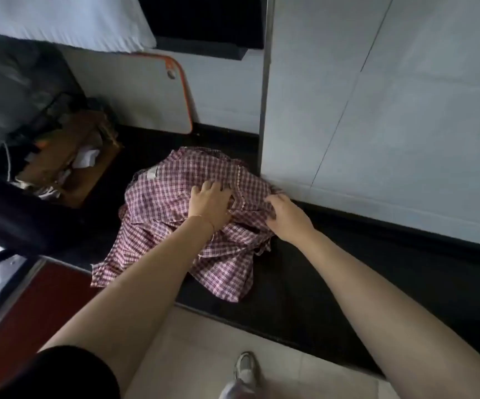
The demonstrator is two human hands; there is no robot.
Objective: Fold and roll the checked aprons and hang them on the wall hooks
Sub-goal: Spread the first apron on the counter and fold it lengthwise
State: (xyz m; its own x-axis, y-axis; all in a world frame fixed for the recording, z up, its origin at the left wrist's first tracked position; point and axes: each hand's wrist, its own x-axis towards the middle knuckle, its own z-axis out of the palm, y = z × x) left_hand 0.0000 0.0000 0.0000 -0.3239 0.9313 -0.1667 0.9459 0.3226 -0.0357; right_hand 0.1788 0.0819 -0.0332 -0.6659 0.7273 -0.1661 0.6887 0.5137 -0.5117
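The left hand lies on top of the checked aprons, its fingers spread and slightly bent, pressing into the cloth. Just beside it, the right hand has its fingers curled into a fold near the right edge of the heap, apparently pinching it, though the fingertips are buried in cloth. The red-and-white aprons sit crumpled in a loose pile on the dark counter, one corner hanging over its front edge.
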